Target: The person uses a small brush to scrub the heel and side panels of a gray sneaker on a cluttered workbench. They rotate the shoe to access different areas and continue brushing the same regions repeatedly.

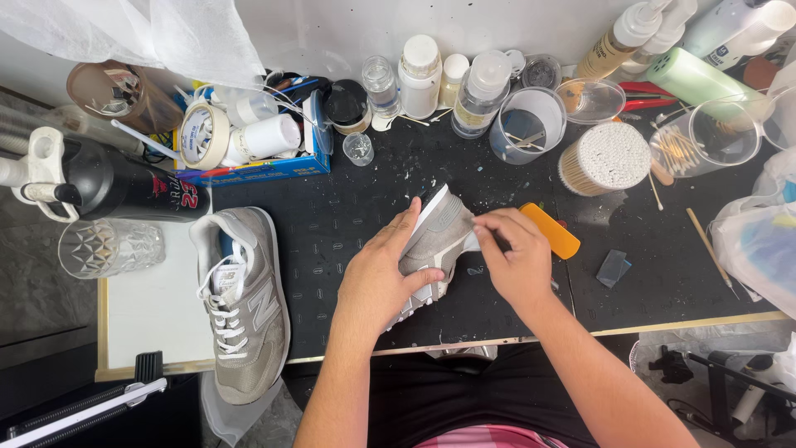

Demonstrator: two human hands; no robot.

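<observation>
Well, far left on the counter (149, 315): black bottle (124, 189) lying on its side w/ a white cap, clear cut-glass tumbler (109, 246) just below it. Next, a roll of tape (203, 135) and a small white jar (272, 135) sit in a blue box (274, 168). Below that, a grey laced sneaker (245, 303) lies alone, toe toward the person, half on the white board, half on the black mat (332, 224).

Centre: left hand (381, 278) is wrapped round a second grey sneaker (438, 241), fingers closed on its upper, thumb across the side, holding it tilted above the mat near the counter's front edge. Right hand (518, 257) is touching that shoe's heel end, fingers pinched shut on smth thin and dark; can't tell what it is. An orange flat tool (551, 231) lies on the mat just behind the right hand.

Back row, centre to right: clear and white bottles (420, 76), a plastic cup (528, 124) w/ sticks in it, a round tub of cotton swabs (605, 158), another clear cup (705, 137) holding used swabs. A small dark square piece (613, 268) lies on the mat right of the hands, a wooden stick (706, 245) beyond it, then a plastic bag (759, 241) at the far right edge.
</observation>
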